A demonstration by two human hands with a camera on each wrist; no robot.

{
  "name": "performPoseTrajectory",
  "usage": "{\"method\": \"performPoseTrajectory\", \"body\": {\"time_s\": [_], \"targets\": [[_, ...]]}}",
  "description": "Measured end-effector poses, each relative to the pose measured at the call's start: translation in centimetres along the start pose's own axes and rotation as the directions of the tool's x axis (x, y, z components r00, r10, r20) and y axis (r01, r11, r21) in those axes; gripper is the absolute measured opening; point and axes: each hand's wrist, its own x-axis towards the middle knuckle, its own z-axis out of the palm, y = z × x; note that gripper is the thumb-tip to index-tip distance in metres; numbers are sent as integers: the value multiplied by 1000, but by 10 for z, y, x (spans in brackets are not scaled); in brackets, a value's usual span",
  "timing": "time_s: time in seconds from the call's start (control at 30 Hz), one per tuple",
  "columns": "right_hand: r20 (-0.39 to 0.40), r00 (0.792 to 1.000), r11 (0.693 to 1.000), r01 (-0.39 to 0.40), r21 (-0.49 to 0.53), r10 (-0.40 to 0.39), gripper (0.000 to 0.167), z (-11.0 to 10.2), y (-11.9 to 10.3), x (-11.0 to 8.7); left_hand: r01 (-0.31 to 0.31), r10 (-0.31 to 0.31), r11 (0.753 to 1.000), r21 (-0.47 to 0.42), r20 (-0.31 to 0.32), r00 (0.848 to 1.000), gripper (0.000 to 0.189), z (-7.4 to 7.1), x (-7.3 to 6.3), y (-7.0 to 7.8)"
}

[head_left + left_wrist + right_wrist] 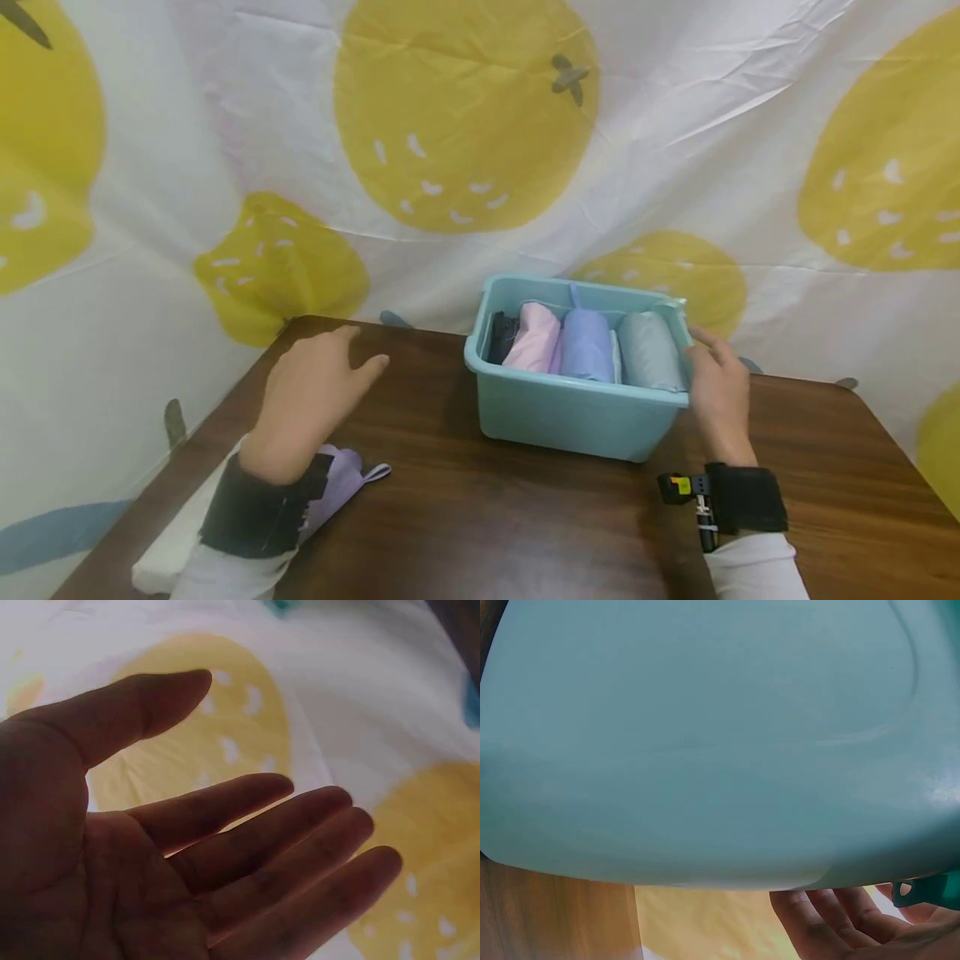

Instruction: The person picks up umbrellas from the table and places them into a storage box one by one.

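My left hand (311, 392) hovers over the left side of the table with thumb and fingers spread. In the left wrist view, that hand (172, 847) shows an empty palm. At the right end of a light blue plastic bin (570, 417), my right hand (720, 387) holds its rim. In the right wrist view, the bin's smooth wall (705, 750) fills most of the frame, with the right hand's fingers (847, 922) behind its edge. Upright rolls stand inside: dark (503, 337), pink (534, 337), lavender-blue (587, 343) and grey-green (651, 350) cloth.
Beneath my left forearm lie a purple cloth item (337, 483) with a loop and a white, flat-sided object (176, 542). The brown wooden table (480, 533) meets a fruit-patterned white curtain (660, 167) behind the bin.
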Motion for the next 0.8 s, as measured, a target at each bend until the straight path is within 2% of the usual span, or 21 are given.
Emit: {"method": "performPoseTrajectory", "body": {"time_s": [0.07, 0.17, 0.27, 0.4, 0.53, 0.67, 0.73, 0.8], "targets": [[-6, 1000, 1000, -2, 1, 2, 53, -1, -1, 0, 15, -16, 999, 37, 37, 999, 55, 0, -3, -14], [-14, 1000, 1000, 3, -5, -3, 53, -1, -1, 1, 25, -34, 996, 84, 107, 994, 53, -1, -8, -32], [-15, 1000, 1000, 1, -6, -2, 53, -2, -2, 1, 31, -56, 992, 121, 207, 977, 47, -3, -12, -45], [-9, 1000, 1000, -11, 0, 11, 53, -3, -2, 0, 53, -105, 987, 154, 351, 930, 43, -1, -13, -55], [-6, 1000, 1000, -5, -7, 5, 53, -4, -2, 0, 90, -169, 977, 193, 449, 877, 44, 7, -13, -64], [-8, 1000, 1000, -4, -13, 3, 53, -2, -2, 0, 198, -280, 957, 211, 507, 815, 52, 18, -14, -71], [-5, 1000, 1000, -5, -8, 5, 53, -1, -2, 0, 211, -293, 954, 212, 526, 798, 55, 23, -15, -73], [-3, 1000, 1000, -2, -2, 2, 53, -1, -2, 0, 203, -281, 959, 200, 541, 793, 56, 28, -17, -75]]}}
